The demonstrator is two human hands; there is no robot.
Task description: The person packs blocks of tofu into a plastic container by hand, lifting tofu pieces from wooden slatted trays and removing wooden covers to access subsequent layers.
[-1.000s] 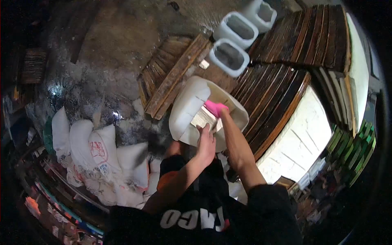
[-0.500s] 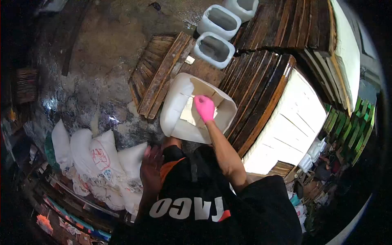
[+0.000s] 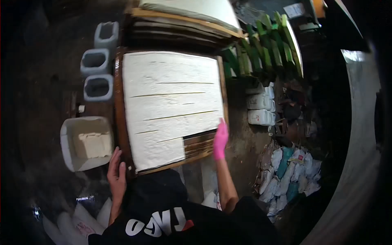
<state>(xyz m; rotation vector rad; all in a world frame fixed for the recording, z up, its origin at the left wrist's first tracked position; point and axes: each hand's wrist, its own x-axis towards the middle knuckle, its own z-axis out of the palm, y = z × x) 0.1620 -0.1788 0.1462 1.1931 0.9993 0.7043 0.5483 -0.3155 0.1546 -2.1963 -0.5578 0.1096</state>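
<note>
A wide white slab [image 3: 171, 98], which looks like tofu, lies on a wooden tray [image 3: 119, 106] in front of me. Long cut lines run across it, and a piece is gone from its near right corner, where bare wooden slats [image 3: 200, 145] show. My right hand [image 3: 221, 141], in a pink glove, is at the slab's right edge with fingers stretched out and nothing visible in it. Bare and open, my left hand [image 3: 116, 173] is beside the tray's near left corner. Left of it, a cut-open white plastic container [image 3: 67, 141] has pale pieces [image 3: 94, 145] in it.
Several cut-open jugs [image 3: 98, 87] line the floor at far left. Behind the slab rises another loaded tray stack [image 3: 183, 18]. Green slats [image 3: 265, 49], white jerrycans [image 3: 261, 116] and a heap of sacks [image 3: 288, 175] are on the right. White sacks [image 3: 81, 220] stand lower left.
My view has turned right, from the container to the slab. My right hand has left the container for the slab's right edge. My left hand has come up beside the tray.
</note>
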